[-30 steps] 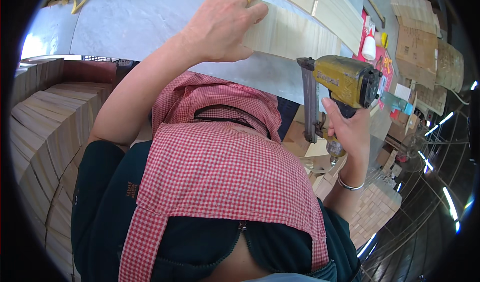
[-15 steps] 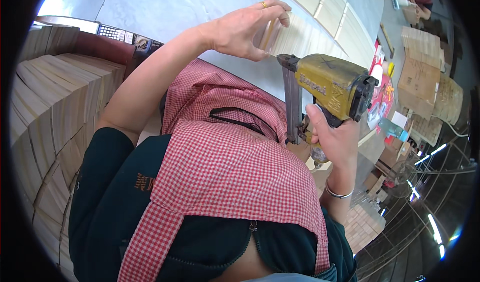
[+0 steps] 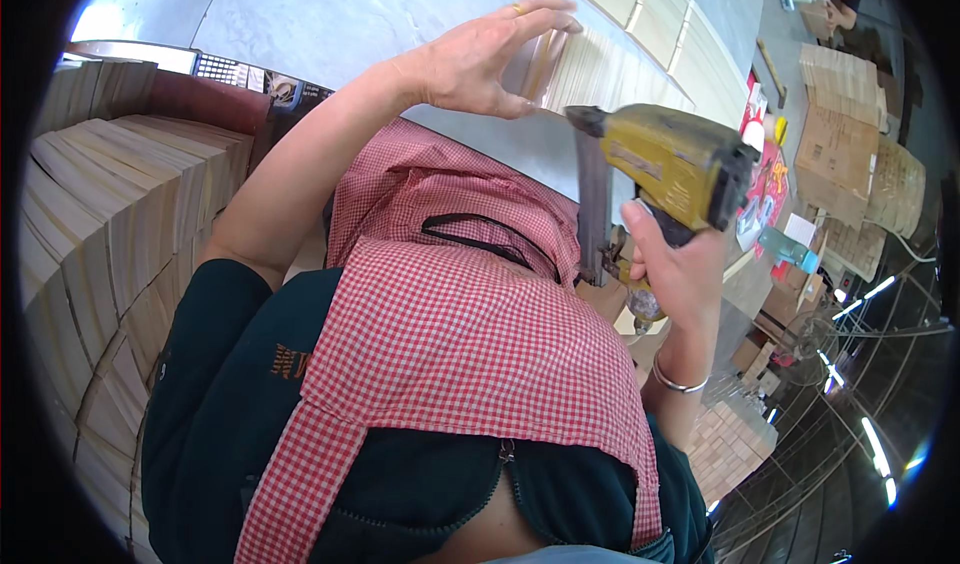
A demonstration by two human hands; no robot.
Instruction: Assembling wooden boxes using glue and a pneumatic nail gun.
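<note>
The right hand [image 3: 675, 274] is closed around the handle of the yellow pneumatic nail gun with a dark metal magazine [image 3: 665, 164]; this grip is fully wrapped, with one finger up near the trigger area (whether it presses the trigger cannot be told). The left hand [image 3: 480, 54] is open, fingers spread and slightly curled, resting on the near end of the pale wooden slats [image 3: 600, 74] that lie on the grey counter [image 3: 340, 14]. It holds nothing closed in its grip; it steadies the slat ends from above.

Key relation: the gun's nose points up and to the left, toward the slat ends, and sits just beside the left palm, apart from it. The slats lie up and left of the right-hand grip. Their long axis runs away from the person, toward the upper right of the view. The left hand is the nearer hand to the slats and touches them; the right hand stands off behind the gun body.

Stacks of cut pale wooden blocks [image 3: 110, 234] stand to the person's left. A red-and-white checked apron [image 3: 450, 344] covers the foreground.
</note>
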